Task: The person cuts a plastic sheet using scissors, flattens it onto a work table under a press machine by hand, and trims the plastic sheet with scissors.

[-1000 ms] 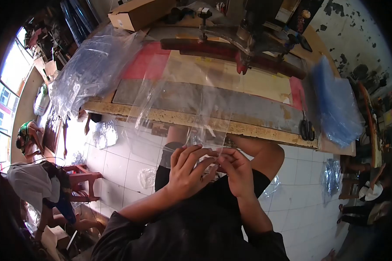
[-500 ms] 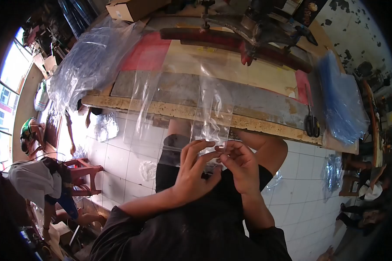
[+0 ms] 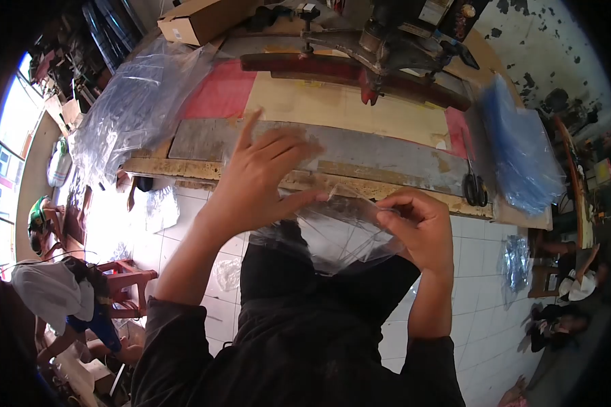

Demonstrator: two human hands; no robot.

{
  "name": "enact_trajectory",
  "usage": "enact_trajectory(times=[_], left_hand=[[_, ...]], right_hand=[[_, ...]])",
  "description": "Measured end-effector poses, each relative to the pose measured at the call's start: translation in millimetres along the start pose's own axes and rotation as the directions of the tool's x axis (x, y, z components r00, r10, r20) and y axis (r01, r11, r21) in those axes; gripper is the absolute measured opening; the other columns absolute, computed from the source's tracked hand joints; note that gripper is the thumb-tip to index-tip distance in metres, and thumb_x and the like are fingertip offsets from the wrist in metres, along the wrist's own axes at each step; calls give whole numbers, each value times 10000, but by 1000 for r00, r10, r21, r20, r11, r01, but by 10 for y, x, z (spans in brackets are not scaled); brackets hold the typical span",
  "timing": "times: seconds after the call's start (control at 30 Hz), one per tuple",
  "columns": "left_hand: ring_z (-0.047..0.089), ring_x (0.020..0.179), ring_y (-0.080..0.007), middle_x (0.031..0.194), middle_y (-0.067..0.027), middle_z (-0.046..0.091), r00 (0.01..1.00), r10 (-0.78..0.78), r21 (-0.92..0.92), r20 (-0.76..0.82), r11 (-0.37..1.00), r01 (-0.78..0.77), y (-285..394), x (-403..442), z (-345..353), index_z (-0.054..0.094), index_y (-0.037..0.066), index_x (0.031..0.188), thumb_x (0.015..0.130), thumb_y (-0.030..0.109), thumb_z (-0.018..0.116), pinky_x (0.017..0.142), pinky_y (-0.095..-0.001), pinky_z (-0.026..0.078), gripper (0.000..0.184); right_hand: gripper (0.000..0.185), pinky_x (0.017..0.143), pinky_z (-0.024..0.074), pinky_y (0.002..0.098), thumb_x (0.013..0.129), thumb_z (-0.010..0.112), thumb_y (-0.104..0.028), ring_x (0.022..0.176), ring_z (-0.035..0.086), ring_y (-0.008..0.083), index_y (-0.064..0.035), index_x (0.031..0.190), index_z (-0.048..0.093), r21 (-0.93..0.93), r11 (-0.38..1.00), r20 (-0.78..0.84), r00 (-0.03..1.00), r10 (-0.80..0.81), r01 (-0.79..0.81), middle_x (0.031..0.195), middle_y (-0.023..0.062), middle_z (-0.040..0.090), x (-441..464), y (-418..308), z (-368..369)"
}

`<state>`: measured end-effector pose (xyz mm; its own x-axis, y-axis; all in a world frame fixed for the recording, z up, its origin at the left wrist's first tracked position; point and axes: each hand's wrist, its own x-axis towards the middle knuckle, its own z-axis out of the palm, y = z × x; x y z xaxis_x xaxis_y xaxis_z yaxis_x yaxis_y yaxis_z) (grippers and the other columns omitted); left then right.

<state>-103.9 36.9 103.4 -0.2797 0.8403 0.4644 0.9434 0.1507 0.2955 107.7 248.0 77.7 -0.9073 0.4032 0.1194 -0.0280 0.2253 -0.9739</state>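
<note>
A clear plastic sheet (image 3: 349, 234) hangs crumpled over my lap, in front of the bench edge. My right hand (image 3: 424, 227) pinches its right side between thumb and curled fingers. My left hand (image 3: 261, 169) is raised with its fingers spread, slightly smeared by motion. Its thumb points at the sheet's upper left part; whether it touches the plastic I cannot tell. Behind the hands, the bench carries a yellow surface (image 3: 346, 105) with a red patch (image 3: 217, 91) at its left. A long dark red sealing bar (image 3: 353, 80) sits above that surface.
Clear plastic bags (image 3: 125, 102) are heaped at the bench's left, and a bluish plastic stack (image 3: 523, 152) lies at its right. Black-handled scissors (image 3: 475, 188) rest near the front edge. A cardboard box (image 3: 204, 20) stands behind. Other people sit at both sides; a red stool (image 3: 132, 281) is at left.
My hands have moved apart, the left up and leftward with fingers spreading, the right to the right. The plastic that stretched across the bench is now drawn down over my lap.
</note>
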Motion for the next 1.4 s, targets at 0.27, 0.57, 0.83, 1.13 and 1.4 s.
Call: enact_trajectory(times=[0.27,0.57,0.83,1.13,1.4], left_hand=[[692,875,-261,902,-60,735,978,-177,-447,109,870,207,-34,58,116,782,97,920,822,224,870,825,-406,513,183],[624,1180,-239,1303,-184,624,724,475,-828,501,21,560,1166,-714,1133,520,-34,1369,1017,469,668,1004,-396,492,631],[97,1598,-297,1720,-220,94,879,-440,-980,181,-9,197,1304,-1355,1930,-20,-22,1650,874,668,746,1281,-425,129,1291],[351,1525,-358,1657,-253,305,760,-640,-983,116,-184,-5,1203,-1046,1347,139,98,1617,993,358,739,1235,-482,313,903],[499,1427,-401,1562,-301,447,747,-651,-991,136,-76,114,1143,-1343,1006,188,68,1539,1014,-8,621,1199,-490,374,684]], right_hand=[[157,768,533,218,906,782,32,850,689,86,21,1050,722,135,991,-55,998,18,-11,958,66,756,59,67,-40],[170,705,587,257,917,766,46,859,719,152,32,1059,673,331,939,-229,973,-10,88,948,119,747,-1,-147,320],[147,653,569,252,878,803,34,799,708,124,11,956,681,27,985,-314,937,-154,172,952,87,706,-96,42,658],[135,691,551,236,919,785,0,804,691,100,14,1009,685,196,980,-303,952,42,19,980,58,688,-276,330,883],[119,812,543,263,992,708,-60,933,685,121,7,1086,677,107,993,-330,940,83,-50,1057,66,710,-386,493,596]])
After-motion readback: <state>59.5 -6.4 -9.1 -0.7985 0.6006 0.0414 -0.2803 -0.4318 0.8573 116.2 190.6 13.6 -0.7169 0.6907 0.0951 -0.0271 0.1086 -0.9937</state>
